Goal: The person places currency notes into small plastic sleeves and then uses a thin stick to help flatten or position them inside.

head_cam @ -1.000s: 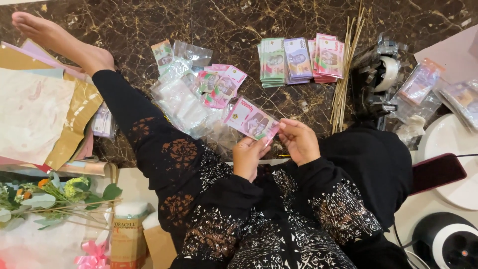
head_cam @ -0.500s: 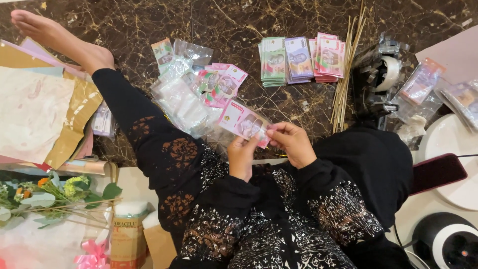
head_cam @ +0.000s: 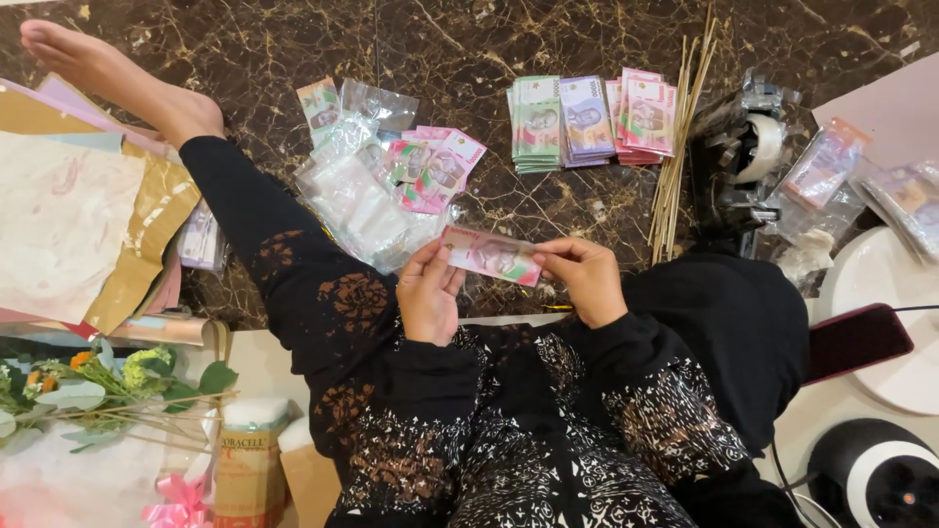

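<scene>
Holding: the left hand [head_cam: 428, 293] and the right hand [head_cam: 585, 279] each pinch one end of a single pink banknote [head_cam: 492, 255] between thumb and fingertips, so it lies stretched flat and level between them.
Position of note: above the person's lap, just off the marble floor [head_cam: 293, 39], face up toward the camera; the two-ended grip keeps it taut and readable.
Hand state: both hands closed on the note; neither holds anything else.
Nearest items: a loose heap of clear plastic sleeves [head_cam: 357, 200] lies just beyond the left hand, with a fan of pink notes [head_cam: 435, 168] resting on top, within short reach.
Stacked stock: three bundles of banknotes [head_cam: 587, 117], green, violet and pink, sit side by side further out on the floor, sorted by colour.
Sticks: a bunch of thin bamboo skewers [head_cam: 680, 147] lies just right of the bundles, pointing away from the person.
Tape: a tape dispenser [head_cam: 748, 147] stands beyond the right hand, near the skewers.
Left side: sheets of wrapping paper [head_cam: 68, 225], and artificial flowers [head_cam: 88, 386] lower down.
Obstruction: the person's outstretched leg [head_cam: 254, 225] crosses between the paper and the sleeves; the path from hands to sleeves is unobstructed.
Right side: a dark red phone [head_cam: 856, 340] rests on a white surface, apart from the work.
</scene>
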